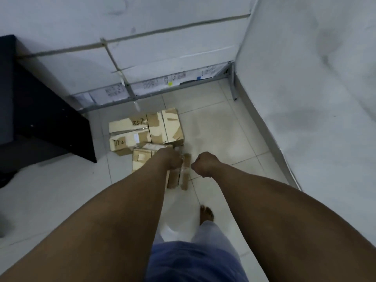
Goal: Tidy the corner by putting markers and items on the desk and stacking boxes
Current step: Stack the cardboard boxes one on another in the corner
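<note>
Left of the grip, well apart from it, a dark desk point(40, 110) stands against the wall, and between the desk and the hands lies a flat cardboard box with writing point(127, 135) on the tiled floor point(219, 127), touching a second taped box point(165, 127) just behind the grip. At the grip itself, the left hand point(173, 159) curls its fingers over the top edge of the nearest box point(179, 176), which stands tilted on the floor with tape across it; how deep the fingers go I cannot tell, because the hand hides them. Just right of this box, the right hand point(204, 163) is clenched into a fist and holds nothing that I can see, apart from the cardboard. The risk, I think, is that a one-hand lift by the edge may tear the worn flap or let the box swing and drop on the bare foot point(206, 213) below; the loose tape may also slip. Further right, the floor meets a pale wall point(305, 98) forming the corner, with a metal frame point(234, 84) and papers along its base. No markers are visible.
</note>
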